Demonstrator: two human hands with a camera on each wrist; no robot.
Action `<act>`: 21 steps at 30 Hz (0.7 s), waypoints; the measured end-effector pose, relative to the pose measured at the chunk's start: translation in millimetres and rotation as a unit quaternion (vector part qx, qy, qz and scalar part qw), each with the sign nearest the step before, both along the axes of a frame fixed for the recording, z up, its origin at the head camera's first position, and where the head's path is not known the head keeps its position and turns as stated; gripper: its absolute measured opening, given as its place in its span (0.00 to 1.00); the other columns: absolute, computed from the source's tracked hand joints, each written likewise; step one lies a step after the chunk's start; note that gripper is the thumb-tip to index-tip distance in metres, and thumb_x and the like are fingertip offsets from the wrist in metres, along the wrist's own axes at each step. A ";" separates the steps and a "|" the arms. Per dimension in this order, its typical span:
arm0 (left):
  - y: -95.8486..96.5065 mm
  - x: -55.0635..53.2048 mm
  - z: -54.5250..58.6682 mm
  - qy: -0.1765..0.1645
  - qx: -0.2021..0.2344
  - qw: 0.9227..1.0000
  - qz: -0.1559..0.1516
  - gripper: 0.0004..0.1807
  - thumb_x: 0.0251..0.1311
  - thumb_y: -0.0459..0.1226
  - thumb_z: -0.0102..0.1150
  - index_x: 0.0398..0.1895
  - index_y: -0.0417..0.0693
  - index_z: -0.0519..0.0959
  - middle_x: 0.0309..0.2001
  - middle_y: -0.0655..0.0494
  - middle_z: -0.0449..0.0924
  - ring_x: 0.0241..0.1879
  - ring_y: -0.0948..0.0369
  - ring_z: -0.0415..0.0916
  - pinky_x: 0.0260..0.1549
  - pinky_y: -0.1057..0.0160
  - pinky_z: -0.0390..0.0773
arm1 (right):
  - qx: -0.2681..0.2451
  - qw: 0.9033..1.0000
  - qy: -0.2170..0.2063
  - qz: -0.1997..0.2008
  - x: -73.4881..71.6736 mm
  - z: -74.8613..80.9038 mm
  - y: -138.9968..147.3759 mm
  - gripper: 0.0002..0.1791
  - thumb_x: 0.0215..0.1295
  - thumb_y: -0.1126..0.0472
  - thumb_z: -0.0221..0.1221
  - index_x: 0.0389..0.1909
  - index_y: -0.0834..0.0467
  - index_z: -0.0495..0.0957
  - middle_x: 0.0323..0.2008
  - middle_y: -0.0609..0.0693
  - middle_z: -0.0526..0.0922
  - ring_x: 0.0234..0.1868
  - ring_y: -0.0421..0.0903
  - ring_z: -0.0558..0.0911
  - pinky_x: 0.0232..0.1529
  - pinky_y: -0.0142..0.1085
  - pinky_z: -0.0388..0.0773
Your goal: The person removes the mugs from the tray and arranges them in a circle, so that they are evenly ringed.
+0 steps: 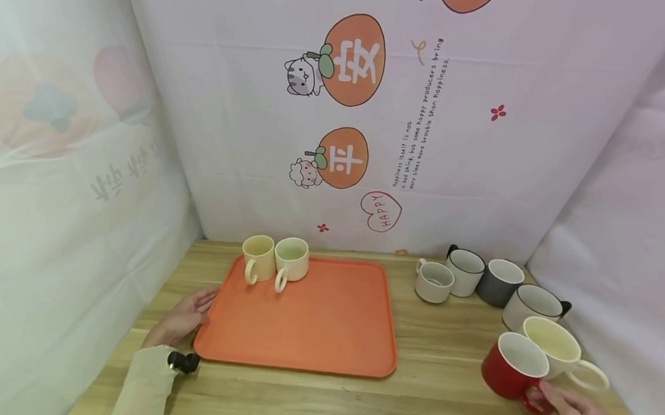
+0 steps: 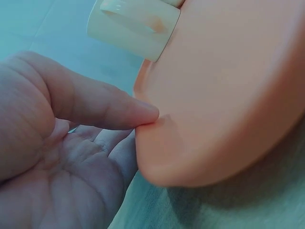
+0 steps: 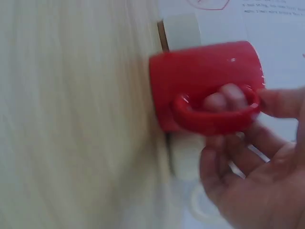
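My right hand [image 1: 580, 413] grips a red mug [image 1: 506, 370] by its handle. In the right wrist view, fingers pass through the red handle [image 3: 214, 121], and the mug's white inside shows in the head view. At the left, my left hand [image 1: 179, 318] pinches the edge of an orange tray [image 1: 299, 330]. The left wrist view has its thumb on the tray's rim, the other fingers partly hidden behind the edge. Two cups, one yellow [image 1: 260, 267] and one pale cream-green [image 1: 296, 271], stand side by side at the tray's back left.
Behind the red mug stands a cream mug [image 1: 549, 341]. Farther back curve a white mug with a black handle [image 1: 531, 306], a dark grey cup [image 1: 498, 289], a black-rimmed white mug [image 1: 464, 275] and a small white cup [image 1: 434, 286]. Printed cloth [image 1: 246, 135] walls surround the wooden table [image 1: 436, 391].
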State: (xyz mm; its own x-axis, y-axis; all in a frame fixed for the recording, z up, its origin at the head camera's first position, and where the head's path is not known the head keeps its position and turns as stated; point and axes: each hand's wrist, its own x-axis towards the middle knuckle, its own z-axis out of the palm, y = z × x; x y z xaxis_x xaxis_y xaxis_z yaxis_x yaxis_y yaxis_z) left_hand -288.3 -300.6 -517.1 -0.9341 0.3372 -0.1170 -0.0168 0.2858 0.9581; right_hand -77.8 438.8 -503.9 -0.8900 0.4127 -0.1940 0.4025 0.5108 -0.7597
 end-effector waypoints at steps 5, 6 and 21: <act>-0.2 0.9 1.0 0.002 -0.002 1.000 0.002 0.51 0.54 0.15 0.49 0.84 0.30 0.45 0.83 0.27 0.43 0.83 0.33 0.43 0.57 0.75 0.77 | 0.152 0.988 -0.020 0.020 2.4 25.8 2.0 0.41 0.73 0.29 0.53 0.64 0.62 0.82 0.49 0.63 0.91 0.42 0.39 0.85 0.34 0.32 0.74; -0.2 1.1 1.4 0.003 -0.005 1.000 0.000 0.50 0.55 0.15 0.48 0.84 0.30 0.45 0.84 0.27 0.43 0.83 0.33 0.43 0.58 0.75 0.77 | 0.164 0.986 0.002 0.030 2.6 31.6 1.3 0.40 0.72 0.30 0.55 0.64 0.60 0.82 0.48 0.59 0.92 0.43 0.30 0.83 0.34 0.31 0.73; 1.8 1.8 2.6 -0.003 -0.008 1.000 0.004 0.51 0.54 0.15 0.48 0.84 0.31 0.45 0.84 0.28 0.43 0.83 0.34 0.43 0.58 0.75 0.76 | 0.244 0.909 0.237 0.243 -82.2 98.6 -120.0 0.26 0.64 0.45 0.72 0.61 0.50 0.85 0.56 0.50 0.91 0.58 0.56 0.87 0.56 0.45 0.81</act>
